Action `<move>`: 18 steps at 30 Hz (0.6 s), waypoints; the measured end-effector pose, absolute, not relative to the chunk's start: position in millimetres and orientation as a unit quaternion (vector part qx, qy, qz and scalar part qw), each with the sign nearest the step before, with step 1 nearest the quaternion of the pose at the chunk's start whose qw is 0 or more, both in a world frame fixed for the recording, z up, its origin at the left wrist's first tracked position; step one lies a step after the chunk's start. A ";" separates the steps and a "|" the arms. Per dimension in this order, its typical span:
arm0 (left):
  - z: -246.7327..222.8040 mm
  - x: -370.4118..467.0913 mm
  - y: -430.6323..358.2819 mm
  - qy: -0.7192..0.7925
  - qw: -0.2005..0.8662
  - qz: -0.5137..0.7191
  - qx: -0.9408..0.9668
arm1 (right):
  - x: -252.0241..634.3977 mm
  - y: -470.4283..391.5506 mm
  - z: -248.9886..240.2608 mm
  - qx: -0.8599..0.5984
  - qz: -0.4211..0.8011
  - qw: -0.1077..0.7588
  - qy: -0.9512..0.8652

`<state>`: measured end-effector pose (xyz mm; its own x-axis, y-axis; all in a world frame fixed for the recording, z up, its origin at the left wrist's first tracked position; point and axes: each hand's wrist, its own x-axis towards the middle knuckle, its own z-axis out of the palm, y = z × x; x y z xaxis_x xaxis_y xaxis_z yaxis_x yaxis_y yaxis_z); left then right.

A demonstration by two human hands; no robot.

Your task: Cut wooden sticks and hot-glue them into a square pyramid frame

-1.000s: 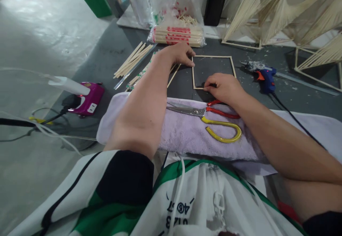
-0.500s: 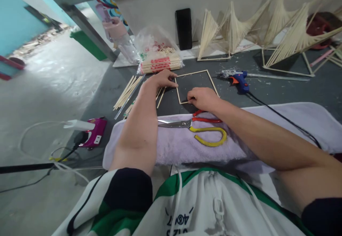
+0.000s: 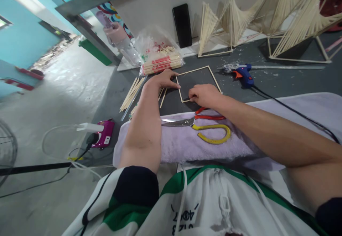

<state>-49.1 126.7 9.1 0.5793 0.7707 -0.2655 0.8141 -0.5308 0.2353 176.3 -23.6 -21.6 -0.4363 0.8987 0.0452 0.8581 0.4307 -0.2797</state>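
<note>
A square frame of thin wooden sticks [image 3: 193, 70] lies flat on the dark grey table. My left hand [image 3: 167, 79] is at its left side, thumb and finger apart around the far left corner, touching the stick. My right hand [image 3: 204, 95] has its fingers closed on the near side of the frame. Scissors with red and yellow handles [image 3: 213, 126] lie on a lilac towel [image 3: 187, 147] just below the hands. Loose sticks [image 3: 132, 94] are left of my left forearm, and a few more show beside my left wrist.
A blue glue gun [image 3: 244, 75] with its cord lies to the right. Behind stand stick models [image 3: 236, 18], a black phone [image 3: 182, 25], a bag of sticks [image 3: 161, 64] and a bottle [image 3: 121, 40]. A magenta power adapter [image 3: 104, 134] sits at the left edge.
The view has shifted slightly, so the table items appear a little further right. Both hands stay in place at the stick frame.
</note>
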 end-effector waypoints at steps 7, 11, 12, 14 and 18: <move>7.0 -49.5 128.5 0.468 0.159 -0.065 0.867 | 177.0 -21.8 -21.7 -0.519 0.110 0.090 -0.843; 4.6 -51.3 130.7 0.466 0.157 -0.061 0.869 | 177.4 -21.4 -21.3 -0.518 0.111 0.090 -0.843; 4.1 -51.5 130.8 0.463 0.155 -0.061 0.870 | 177.4 -21.1 -21.6 -0.517 0.111 0.090 -0.844; 3.2 -51.7 130.7 0.459 0.150 -0.061 0.874 | 177.2 -20.4 -22.4 -0.517 0.111 0.088 -0.844; 1.7 -51.7 130.1 0.458 0.135 -0.062 0.876 | 176.4 -19.5 -22.9 -0.520 0.109 0.077 -0.844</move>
